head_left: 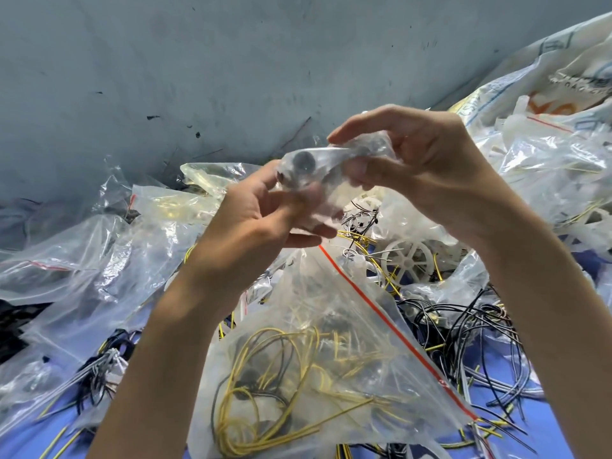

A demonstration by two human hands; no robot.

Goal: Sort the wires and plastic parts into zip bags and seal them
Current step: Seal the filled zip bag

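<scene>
Both hands hold one small clear zip bag (318,167) up in front of me; dark round parts show through it. My left hand (261,213) pinches its lower left end between thumb and fingers. My right hand (407,160) grips its right end, fingers curled over the top. Below them stands a larger zip bag (331,359) with a red seal strip, holding yellow and black wires. Loose black and grey wires (480,342) lie to its right. A white plastic wheel (409,261) sits among yellow wires.
Several clear zip bags (82,266) are piled on the left over a blue surface (29,438). More bags with white plastic parts (546,167) and a printed sack (563,77) heap up at the right. A grey wall (198,77) rises behind.
</scene>
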